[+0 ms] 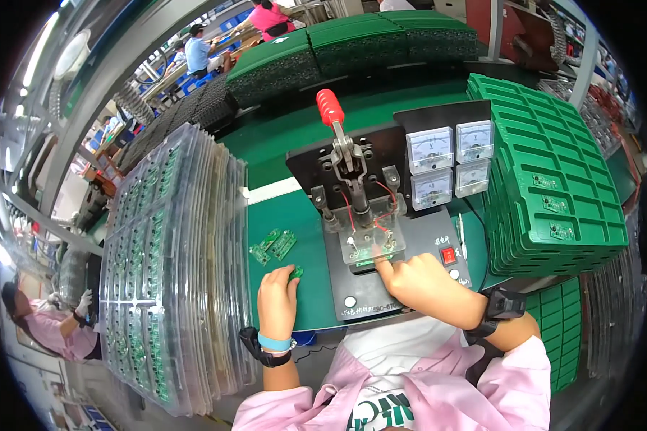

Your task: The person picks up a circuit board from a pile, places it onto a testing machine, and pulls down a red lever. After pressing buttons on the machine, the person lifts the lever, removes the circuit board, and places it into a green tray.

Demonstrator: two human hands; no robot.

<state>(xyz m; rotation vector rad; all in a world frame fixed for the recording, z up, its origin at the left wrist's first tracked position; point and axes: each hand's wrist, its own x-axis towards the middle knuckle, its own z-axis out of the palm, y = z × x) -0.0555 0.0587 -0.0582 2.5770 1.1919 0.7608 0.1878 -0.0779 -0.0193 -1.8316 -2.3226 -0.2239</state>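
Observation:
My left hand [274,293] is closed on a small green circuit board [297,272], which shows at its fingertips. Just beyond it, several more green circuit boards [273,246] lie on the green mat. My right hand [428,281] holds nothing that I can see. Its index finger is stretched out to the front edge of a black test fixture's clear plate, the other fingers folded. Beneath that clear plate [366,235] a green circuit board [374,260] sits in the slot, partly hidden by the fingertip. Above stands a toggle clamp [348,158] with its red handle raised.
Analog meters [431,147] stand right of the clamp; a red switch [448,256] and pen [462,237] lie below. Stacked clear trays [187,287] of boards rise at left, green trays [510,144] at right. More green stacks [359,43] line the back. Other people sit farther off.

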